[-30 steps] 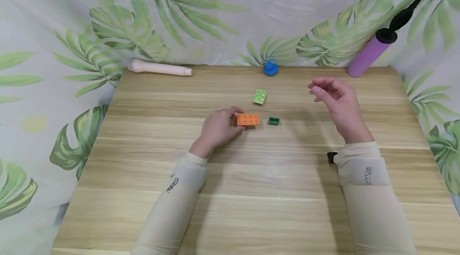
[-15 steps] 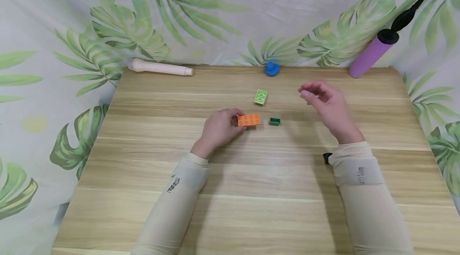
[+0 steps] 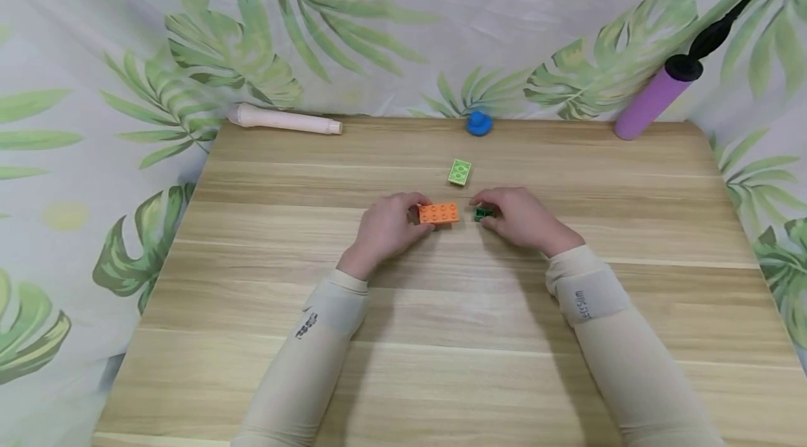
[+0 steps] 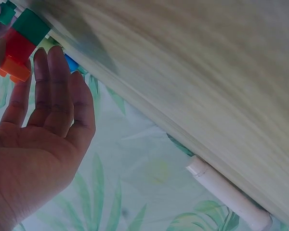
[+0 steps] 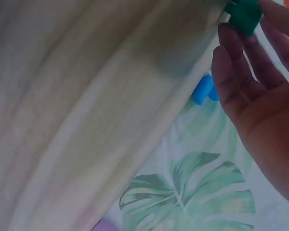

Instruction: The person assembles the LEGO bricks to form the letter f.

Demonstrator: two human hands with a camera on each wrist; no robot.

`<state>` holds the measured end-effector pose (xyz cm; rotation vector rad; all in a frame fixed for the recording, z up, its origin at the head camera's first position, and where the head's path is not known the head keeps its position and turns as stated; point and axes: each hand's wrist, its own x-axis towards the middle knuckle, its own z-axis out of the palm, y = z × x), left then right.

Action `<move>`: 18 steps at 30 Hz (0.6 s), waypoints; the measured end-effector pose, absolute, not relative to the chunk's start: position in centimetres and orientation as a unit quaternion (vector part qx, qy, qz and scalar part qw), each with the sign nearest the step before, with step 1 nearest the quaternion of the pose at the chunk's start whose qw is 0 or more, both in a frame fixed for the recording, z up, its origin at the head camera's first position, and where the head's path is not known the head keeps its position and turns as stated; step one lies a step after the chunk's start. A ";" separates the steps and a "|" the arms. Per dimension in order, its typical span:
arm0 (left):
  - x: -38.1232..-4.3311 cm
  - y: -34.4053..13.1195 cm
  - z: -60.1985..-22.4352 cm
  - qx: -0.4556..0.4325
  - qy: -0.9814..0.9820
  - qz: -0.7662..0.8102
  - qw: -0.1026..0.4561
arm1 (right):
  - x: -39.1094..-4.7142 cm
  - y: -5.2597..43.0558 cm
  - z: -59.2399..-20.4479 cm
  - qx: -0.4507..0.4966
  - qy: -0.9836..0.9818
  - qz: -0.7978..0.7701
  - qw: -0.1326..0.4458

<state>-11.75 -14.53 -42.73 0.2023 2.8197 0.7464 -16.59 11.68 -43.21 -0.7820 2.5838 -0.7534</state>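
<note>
My left hand [image 3: 386, 226] grips an orange studded toy brick [image 3: 438, 214] at its left end, between thumb and fingers. In the left wrist view the orange brick tops a stack, with a red brick [image 4: 20, 46] and a green brick [image 4: 32, 25] joined below it; the head view hides these two. Just to the right, my right hand [image 3: 520, 217] pinches a small dark green brick [image 3: 483, 214], which also shows between thumb and fingers in the right wrist view as a green brick [image 5: 245, 17]. A small gap separates the two held pieces.
Behind the hands a light green brick [image 3: 459, 172] lies studs down on the wooden table [image 3: 454, 377]. A blue toy duck [image 3: 479, 123], a pale wand-like stick [image 3: 286, 120] and a purple cylinder with a black top [image 3: 652, 104] stand or lie along the back edge, by a leaf-print cloth [image 3: 378, 33].
My right hand has come down leftward from above the table's right side and taken hold of the small dark green brick. The left hand stays almost still with the orange brick.
</note>
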 end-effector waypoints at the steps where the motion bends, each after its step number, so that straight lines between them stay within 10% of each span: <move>1: -11.7 -14.5 -42.7 0.069 0.959 0.253 0.108 | -16.5 11.7 -43.2 -0.276 0.908 -0.269 0.165; 18: -11.6 -14.4 -42.5 0.069 0.959 0.257 0.103 | -16.1 13.3 -41.9 -0.148 0.888 -0.429 0.076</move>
